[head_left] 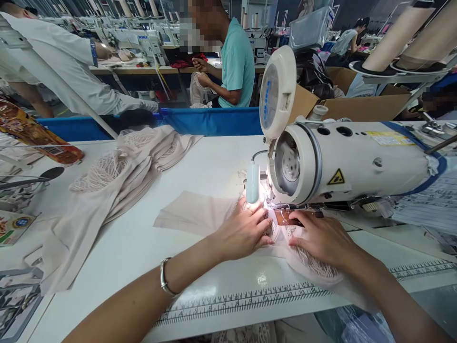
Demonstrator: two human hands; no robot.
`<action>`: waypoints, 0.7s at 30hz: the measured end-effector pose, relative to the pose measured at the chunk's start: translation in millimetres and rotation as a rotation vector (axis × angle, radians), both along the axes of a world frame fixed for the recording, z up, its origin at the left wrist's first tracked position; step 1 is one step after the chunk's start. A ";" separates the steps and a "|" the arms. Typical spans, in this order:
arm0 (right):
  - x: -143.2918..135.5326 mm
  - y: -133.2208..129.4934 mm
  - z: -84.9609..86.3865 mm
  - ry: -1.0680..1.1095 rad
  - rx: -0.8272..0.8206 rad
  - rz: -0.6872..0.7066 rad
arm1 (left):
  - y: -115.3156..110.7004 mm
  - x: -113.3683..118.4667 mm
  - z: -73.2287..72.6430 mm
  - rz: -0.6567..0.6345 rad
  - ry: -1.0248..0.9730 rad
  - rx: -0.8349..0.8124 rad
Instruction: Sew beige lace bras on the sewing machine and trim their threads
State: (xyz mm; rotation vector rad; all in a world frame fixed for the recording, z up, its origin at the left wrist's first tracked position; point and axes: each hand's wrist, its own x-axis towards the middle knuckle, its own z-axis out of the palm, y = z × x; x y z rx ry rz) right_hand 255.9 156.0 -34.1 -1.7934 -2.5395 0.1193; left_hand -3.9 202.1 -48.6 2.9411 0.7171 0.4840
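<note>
A pale beige lace garment piece (309, 259) with sheer panels lies under the head of a white sewing machine (335, 157), around the lit needle area. My left hand (244, 226) rests palm down on the lace left of the needle, its fingers spread. A sheer flap (194, 212) of the fabric stretches out to the left of it. On the right, my right hand (317, 236) lies over the lace close to the machine bed, with thumb and forefinger apart. The needle itself is hidden by glare and a small pale-blue lamp (253, 182).
Beige lace pieces (132, 157) are heaped at the left. Beyond them lies a bottle (39, 133) with an amber label. A ruler strip (250, 301) runs along the front edge. Behind the table are a blue cloth barrier (210, 121), a cardboard box (360, 107) and a person in a teal shirt (238, 62).
</note>
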 end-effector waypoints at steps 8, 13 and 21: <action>5.0 -8.3 -6.8 0.029 0.223 0.298 | 0.8 -0.3 -5.0 -0.030 -0.020 0.033; 3.1 -3.8 -7.1 0.023 0.212 0.280 | 0.6 -0.5 -3.7 -0.031 -0.023 0.040; -5.9 5.8 -3.6 0.003 0.041 0.134 | 2.6 -2.9 -3.0 -0.001 -0.009 0.009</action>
